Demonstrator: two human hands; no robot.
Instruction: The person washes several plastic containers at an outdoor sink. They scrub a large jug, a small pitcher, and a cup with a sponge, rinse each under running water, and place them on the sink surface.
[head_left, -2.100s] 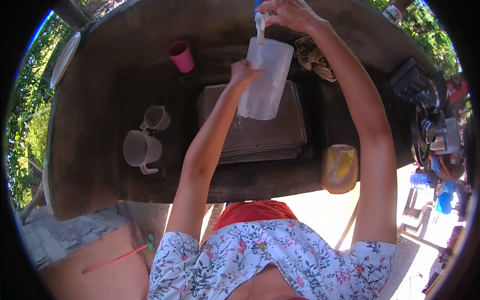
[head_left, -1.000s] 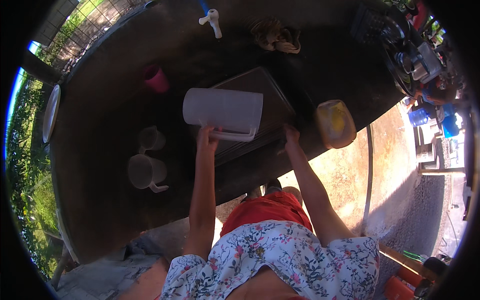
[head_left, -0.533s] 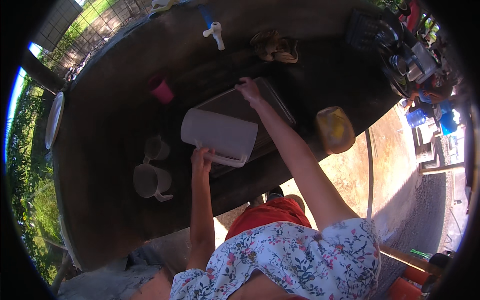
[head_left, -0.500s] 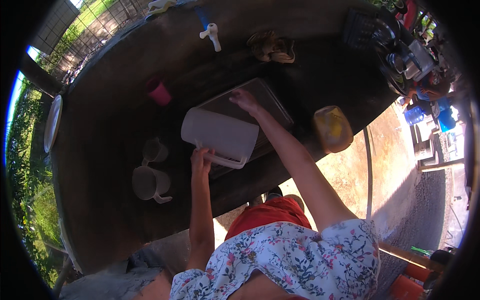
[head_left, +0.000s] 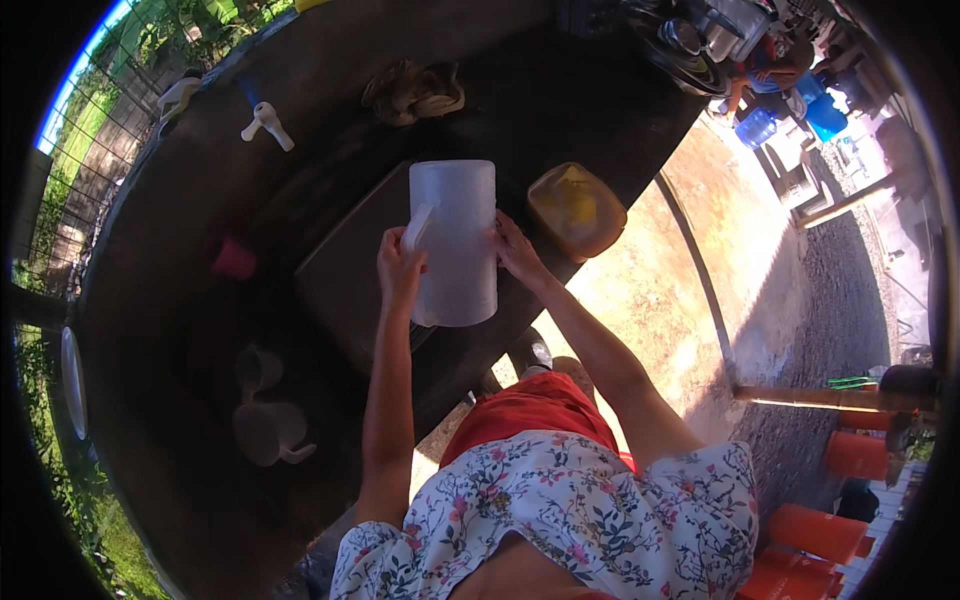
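A tall translucent white plastic pitcher (head_left: 458, 270) is held up over the dark counter, its handle toward the left. My left hand (head_left: 400, 264) is closed round that handle. Against the pitcher's right side my right hand (head_left: 518, 252) grips with its fingers, partly hidden by the wall. Beneath it lies a flat rectangular tray (head_left: 345, 255), half covered by the pitcher and my left arm. A clear tub with something yellow inside (head_left: 577, 210) stands close to my right hand, by the counter edge.
Two clear handled cups, a larger one (head_left: 268, 432) and a smaller one (head_left: 260, 370), sit at the left near a pink cup (head_left: 232, 258). A white tap (head_left: 266, 126) and a crumpled cloth (head_left: 412, 92) are farther back. Pots (head_left: 680, 45) crowd the far right.
My right hand has moved from above the tray onto the pitcher's side. The pitcher has swung from lying slanted to standing lengthwise in view. My head view has turned to the right.
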